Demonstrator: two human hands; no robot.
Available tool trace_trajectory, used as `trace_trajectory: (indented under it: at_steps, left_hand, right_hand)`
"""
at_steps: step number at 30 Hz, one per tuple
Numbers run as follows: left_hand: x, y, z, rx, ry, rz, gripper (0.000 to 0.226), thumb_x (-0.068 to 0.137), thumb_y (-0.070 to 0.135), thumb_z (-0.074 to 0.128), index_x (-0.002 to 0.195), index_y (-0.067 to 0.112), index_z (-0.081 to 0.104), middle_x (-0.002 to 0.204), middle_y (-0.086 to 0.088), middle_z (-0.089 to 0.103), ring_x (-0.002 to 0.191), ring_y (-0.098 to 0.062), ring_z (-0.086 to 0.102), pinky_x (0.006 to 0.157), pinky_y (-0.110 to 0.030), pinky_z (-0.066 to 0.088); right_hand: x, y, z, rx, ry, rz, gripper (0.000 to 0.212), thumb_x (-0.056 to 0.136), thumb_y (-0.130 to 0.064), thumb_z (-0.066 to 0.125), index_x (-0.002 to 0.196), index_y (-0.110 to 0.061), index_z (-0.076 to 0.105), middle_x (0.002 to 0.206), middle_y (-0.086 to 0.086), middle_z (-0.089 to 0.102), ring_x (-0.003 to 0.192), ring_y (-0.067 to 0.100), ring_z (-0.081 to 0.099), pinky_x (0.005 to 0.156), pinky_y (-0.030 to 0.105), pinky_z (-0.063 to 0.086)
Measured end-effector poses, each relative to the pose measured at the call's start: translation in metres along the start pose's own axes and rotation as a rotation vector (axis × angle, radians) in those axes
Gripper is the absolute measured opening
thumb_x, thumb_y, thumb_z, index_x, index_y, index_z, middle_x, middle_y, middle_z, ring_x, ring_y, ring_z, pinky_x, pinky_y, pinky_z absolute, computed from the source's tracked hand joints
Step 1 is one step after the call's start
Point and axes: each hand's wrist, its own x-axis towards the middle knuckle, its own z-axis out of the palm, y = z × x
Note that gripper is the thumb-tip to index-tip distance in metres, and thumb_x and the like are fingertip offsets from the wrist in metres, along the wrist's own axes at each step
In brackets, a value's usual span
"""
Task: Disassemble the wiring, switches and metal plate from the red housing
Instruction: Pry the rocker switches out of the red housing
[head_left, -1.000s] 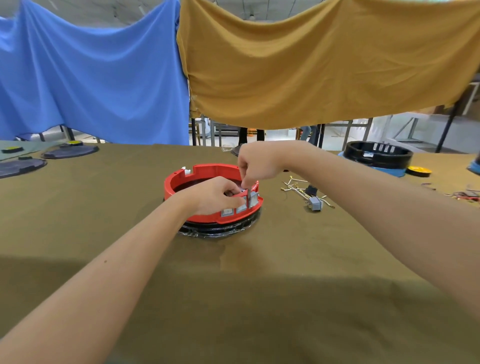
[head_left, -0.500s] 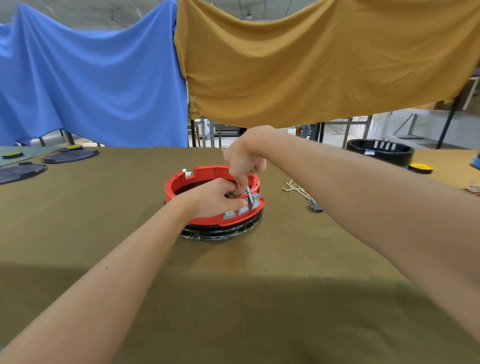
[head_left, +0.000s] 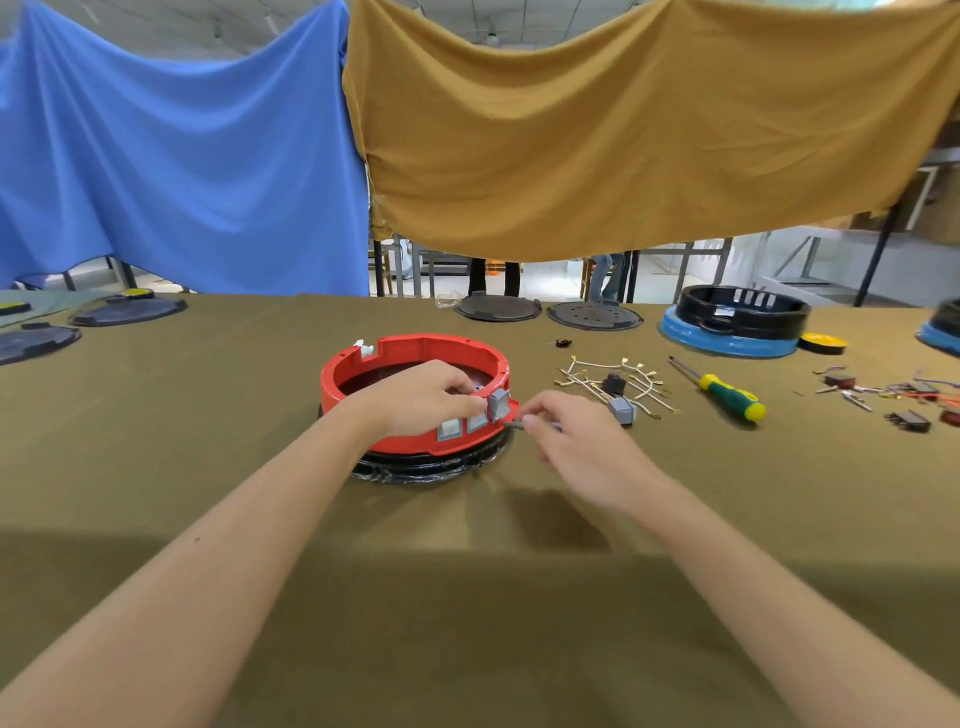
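Head view: left hand (head_left: 415, 397) gripping upright red housing (head_left: 415, 364), right hand (head_left: 576, 441) pinching horizontal tool (head_left: 514, 425).

Bare olive table (head_left: 467, 623) open across the near side, red housing (head_left: 415, 395) blocking the middle, loose wiring (head_left: 613, 382) and screwdriver (head_left: 727, 397) cluttering the right, black discs (head_left: 545, 312) and black ring (head_left: 743, 314) lining the far edge, clear lane far left of housing.

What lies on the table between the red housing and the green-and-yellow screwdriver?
In the head view, between the red housing and the screwdriver lie a bundle of pale removed wires, a small black part and a loose grey switch.
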Motion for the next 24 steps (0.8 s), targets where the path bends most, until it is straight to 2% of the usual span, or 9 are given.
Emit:
trace_trajectory:
  at_steps: [2,5,8,11,13,18,20,22,24]
  left_hand:
    - [0.000,0.001,0.001,-0.003,0.005,-0.013,0.025,0.100,0.035,0.054,0.094,0.017,0.071,0.098,-0.008,0.070,0.092,-0.028,0.063,0.084,-0.043,0.049]
    - [-0.001,0.002,0.002,-0.005,0.018,-0.026,0.024,0.100,0.037,0.054,0.095,0.020,0.071,0.096,0.001,0.070,0.095,-0.022,0.064,0.085,-0.040,0.050]
    - [0.000,0.002,0.001,-0.013,0.012,-0.034,0.023,0.099,0.037,0.055,0.096,0.022,0.071,0.096,0.004,0.071,0.093,-0.017,0.065,0.087,-0.039,0.052]
    - [0.000,0.001,0.001,-0.026,0.007,-0.036,0.023,0.099,0.036,0.056,0.096,0.021,0.072,0.097,0.003,0.071,0.095,-0.019,0.065,0.087,-0.038,0.050]
    - [0.000,0.001,0.000,-0.030,0.009,-0.043,0.023,0.099,0.037,0.056,0.097,0.020,0.072,0.098,0.003,0.071,0.096,-0.018,0.064,0.086,-0.036,0.050]
    - [-0.001,0.001,0.000,-0.027,0.005,-0.044,0.024,0.099,0.038,0.055,0.099,0.022,0.073,0.099,0.005,0.071,0.096,-0.015,0.065,0.085,-0.035,0.051]
    - [-0.001,0.001,0.000,-0.030,0.001,-0.047,0.024,0.099,0.038,0.055,0.100,0.022,0.073,0.100,0.005,0.071,0.095,-0.014,0.066,0.085,-0.035,0.052]
    - [0.000,0.001,-0.001,-0.028,-0.004,-0.049,0.025,0.099,0.038,0.055,0.102,0.021,0.073,0.100,0.006,0.071,0.095,-0.013,0.066,0.086,-0.035,0.053]
    - [0.000,0.002,-0.001,-0.030,-0.008,-0.053,0.025,0.099,0.038,0.055,0.103,0.022,0.073,0.101,0.006,0.071,0.095,-0.013,0.066,0.087,-0.035,0.053]
  right_hand:
    - [-0.008,0.003,0.014,0.091,0.066,0.025,0.018,0.103,-0.020,0.047,0.108,-0.020,0.064,0.078,-0.012,0.057,0.071,0.006,0.053,0.069,0.024,0.040]
    - [-0.015,-0.003,0.029,0.143,0.125,0.009,0.017,0.104,-0.018,0.045,0.110,-0.019,0.062,0.070,-0.014,0.052,0.061,-0.002,0.047,0.058,0.014,0.033]
    - [-0.021,-0.015,0.041,0.143,0.185,-0.016,0.018,0.106,-0.018,0.041,0.113,-0.016,0.057,0.072,-0.013,0.051,0.063,0.001,0.046,0.058,0.019,0.031]
    - [-0.025,-0.025,0.056,0.095,0.200,0.016,0.019,0.106,-0.016,0.036,0.119,-0.014,0.049,0.096,-0.002,0.060,0.089,0.021,0.057,0.071,0.030,0.032]
    - [-0.025,-0.032,0.066,0.059,0.178,0.109,0.020,0.104,-0.011,0.034,0.122,-0.011,0.042,0.107,0.008,0.064,0.099,0.032,0.059,0.070,0.032,0.032]
    - [-0.028,-0.045,0.071,0.128,0.251,0.197,0.009,0.104,-0.011,0.031,0.111,-0.017,0.035,0.092,0.006,0.060,0.082,0.029,0.053,0.059,0.033,0.028]
    - [-0.026,-0.050,0.069,0.161,0.276,0.206,0.007,0.105,-0.014,0.032,0.110,-0.018,0.033,0.097,0.006,0.062,0.081,0.025,0.053,0.049,0.025,0.029]
    - [-0.020,-0.056,0.068,0.183,0.255,0.245,0.016,0.103,-0.012,0.038,0.118,-0.013,0.033,0.106,0.008,0.061,0.083,0.024,0.050,0.041,0.015,0.031]
    - [-0.017,-0.060,0.069,0.222,0.232,0.311,0.022,0.101,-0.010,0.040,0.122,-0.010,0.031,0.106,0.008,0.058,0.084,0.023,0.049,0.041,0.014,0.034]
